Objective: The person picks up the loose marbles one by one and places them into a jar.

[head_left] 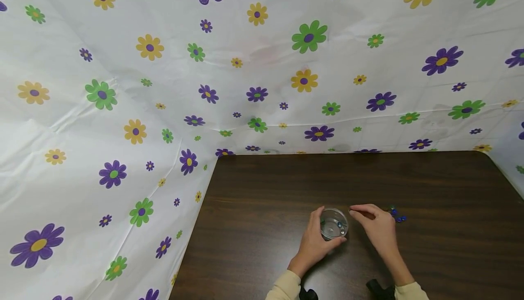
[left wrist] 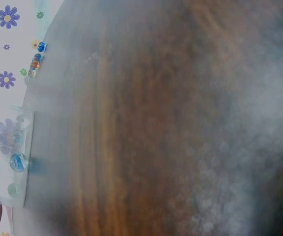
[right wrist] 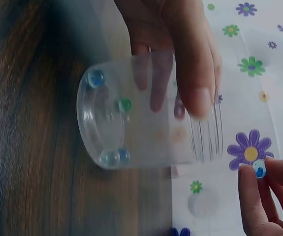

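A clear plastic jar (right wrist: 151, 130) with a threaded, open mouth stands in front of the person. My left hand (head_left: 312, 244) grips it round the side, thumb and fingers on opposite sides. Several glass marbles lie on its bottom, among them a blue one (right wrist: 96, 78) and a green one (right wrist: 125, 104). Just right of the mouth is my right hand (head_left: 381, 231), pinching a clear marble with blue inside (right wrist: 259, 168) between thumb and fingertips. Whether the jar's base touches the table cannot be told.
Several loose marbles (head_left: 399, 219), mostly blue, lie on the dark wooden table (head_left: 286, 182) beyond the right hand. A white flowered cloth (head_left: 163, 86) hangs behind the table and along its left side.
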Available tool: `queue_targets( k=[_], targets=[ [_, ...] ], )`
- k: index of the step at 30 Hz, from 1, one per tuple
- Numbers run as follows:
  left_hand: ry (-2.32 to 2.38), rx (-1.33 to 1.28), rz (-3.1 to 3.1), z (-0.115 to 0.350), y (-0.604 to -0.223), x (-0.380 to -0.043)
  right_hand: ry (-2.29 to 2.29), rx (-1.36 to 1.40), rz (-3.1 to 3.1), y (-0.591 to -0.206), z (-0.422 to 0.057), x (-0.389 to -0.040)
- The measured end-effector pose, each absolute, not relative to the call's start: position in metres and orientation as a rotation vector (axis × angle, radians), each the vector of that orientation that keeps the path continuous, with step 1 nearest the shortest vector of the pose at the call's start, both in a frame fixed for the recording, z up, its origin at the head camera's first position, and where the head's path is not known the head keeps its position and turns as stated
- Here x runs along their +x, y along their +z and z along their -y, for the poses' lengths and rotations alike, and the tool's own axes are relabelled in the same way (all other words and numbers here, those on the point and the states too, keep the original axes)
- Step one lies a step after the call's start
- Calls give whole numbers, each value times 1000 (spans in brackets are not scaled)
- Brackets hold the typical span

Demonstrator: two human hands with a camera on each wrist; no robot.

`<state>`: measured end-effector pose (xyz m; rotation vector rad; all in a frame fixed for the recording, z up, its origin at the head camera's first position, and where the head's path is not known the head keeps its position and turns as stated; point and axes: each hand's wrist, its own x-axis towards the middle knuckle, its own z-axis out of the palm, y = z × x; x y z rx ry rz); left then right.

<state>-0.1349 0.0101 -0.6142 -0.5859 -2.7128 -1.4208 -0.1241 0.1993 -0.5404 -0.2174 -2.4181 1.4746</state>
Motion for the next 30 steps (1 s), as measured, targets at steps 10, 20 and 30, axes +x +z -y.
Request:
queue_targets(
  k=[10,20,30],
  targets=[
    [-1433,-584,2718,-10,-615,-135,1513,-164,2431,-542,-184,-126],
    [-1446,-585,2718,-10,-615,-135,1567,-123,2434,-544,-177,-125],
    [-1464,-587,2730,-9,-614,-135,1522,-118,2471,-544,-174,-124]
  ],
)
